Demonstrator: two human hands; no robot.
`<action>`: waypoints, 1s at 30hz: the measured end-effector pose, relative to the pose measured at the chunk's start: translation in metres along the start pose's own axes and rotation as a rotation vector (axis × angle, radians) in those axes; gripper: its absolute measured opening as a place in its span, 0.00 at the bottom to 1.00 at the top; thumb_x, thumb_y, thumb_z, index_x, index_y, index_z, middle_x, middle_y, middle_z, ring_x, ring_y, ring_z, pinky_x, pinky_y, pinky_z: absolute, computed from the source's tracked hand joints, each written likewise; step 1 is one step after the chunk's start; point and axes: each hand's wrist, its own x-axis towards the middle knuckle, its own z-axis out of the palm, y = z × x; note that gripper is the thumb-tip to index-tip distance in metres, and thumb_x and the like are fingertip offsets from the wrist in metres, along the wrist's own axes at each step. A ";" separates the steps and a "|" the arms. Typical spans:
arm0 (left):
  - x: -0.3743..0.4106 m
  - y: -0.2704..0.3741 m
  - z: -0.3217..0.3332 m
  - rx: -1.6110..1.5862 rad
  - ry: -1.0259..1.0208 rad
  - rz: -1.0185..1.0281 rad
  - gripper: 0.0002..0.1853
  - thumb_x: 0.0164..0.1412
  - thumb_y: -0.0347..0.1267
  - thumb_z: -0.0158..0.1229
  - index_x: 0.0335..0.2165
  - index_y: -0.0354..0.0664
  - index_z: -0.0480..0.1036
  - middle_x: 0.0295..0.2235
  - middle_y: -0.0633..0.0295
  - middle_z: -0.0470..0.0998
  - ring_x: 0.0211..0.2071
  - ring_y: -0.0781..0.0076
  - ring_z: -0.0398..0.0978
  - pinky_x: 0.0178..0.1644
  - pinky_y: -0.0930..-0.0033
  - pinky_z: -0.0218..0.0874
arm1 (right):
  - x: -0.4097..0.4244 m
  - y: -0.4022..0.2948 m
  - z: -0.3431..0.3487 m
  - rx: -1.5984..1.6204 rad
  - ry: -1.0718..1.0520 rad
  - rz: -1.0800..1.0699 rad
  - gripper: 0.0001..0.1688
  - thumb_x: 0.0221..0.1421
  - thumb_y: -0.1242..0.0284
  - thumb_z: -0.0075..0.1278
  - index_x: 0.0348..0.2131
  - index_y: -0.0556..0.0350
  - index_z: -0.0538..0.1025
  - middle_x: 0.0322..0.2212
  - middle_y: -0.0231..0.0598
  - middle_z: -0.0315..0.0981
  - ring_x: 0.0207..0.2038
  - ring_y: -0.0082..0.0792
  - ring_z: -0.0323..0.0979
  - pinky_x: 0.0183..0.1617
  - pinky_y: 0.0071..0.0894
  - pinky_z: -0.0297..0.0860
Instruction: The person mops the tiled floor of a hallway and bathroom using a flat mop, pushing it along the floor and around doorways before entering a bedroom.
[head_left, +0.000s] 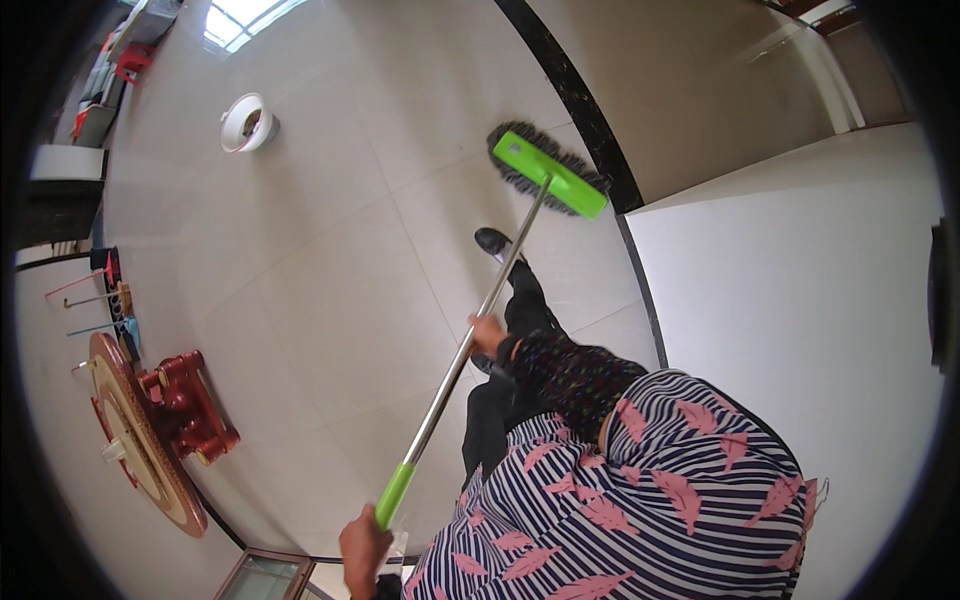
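My left hand (365, 547) is wrapped around the green grip (394, 495) at the top end of a flat mop's handle. Further down, my right hand (487, 335) holds the silver metal pole (439, 401). The pole slants away to the mop head, a bright green plate (570, 187) over a grey shaggy pad (517, 176). That pad lies on the tiled floor (330, 262), close beside a black border strip (577, 97). One black shoe (493, 241) stands just short of the mop head, near the pole.
A white bucket (238, 127) with something dark inside stands on the floor, far left. A round table (142, 442) on a red base (187, 405) is at left. Brooms and dustpans (120, 300) lean by the left wall. A white wall (772, 285) rises at right.
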 end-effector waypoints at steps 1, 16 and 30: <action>-0.016 -0.015 0.001 0.021 -0.009 -0.044 0.13 0.33 0.31 0.54 0.23 0.39 0.61 0.17 0.49 0.69 0.22 0.49 0.68 0.26 0.55 0.58 | 0.000 0.025 0.014 -0.003 -0.021 0.018 0.16 0.46 0.67 0.39 0.17 0.63 0.63 0.13 0.47 0.64 0.23 0.43 0.70 0.24 0.42 0.67; -0.123 0.014 0.102 -0.014 0.209 -0.205 0.09 0.34 0.28 0.53 0.20 0.42 0.61 0.13 0.55 0.67 0.17 0.55 0.68 0.20 0.60 0.57 | -0.094 0.056 -0.003 0.328 -0.055 0.514 0.06 0.38 0.76 0.39 0.15 0.56 0.59 0.11 0.37 0.55 0.13 0.34 0.59 0.15 0.39 0.61; -0.024 0.249 0.138 -0.568 0.390 -0.150 0.10 0.34 0.28 0.53 0.22 0.45 0.62 0.15 0.59 0.68 0.18 0.57 0.68 0.20 0.60 0.57 | 0.044 -0.149 -0.161 0.105 0.031 0.131 0.07 0.40 0.76 0.36 0.13 0.54 0.59 0.08 0.33 0.52 0.10 0.30 0.53 0.13 0.35 0.58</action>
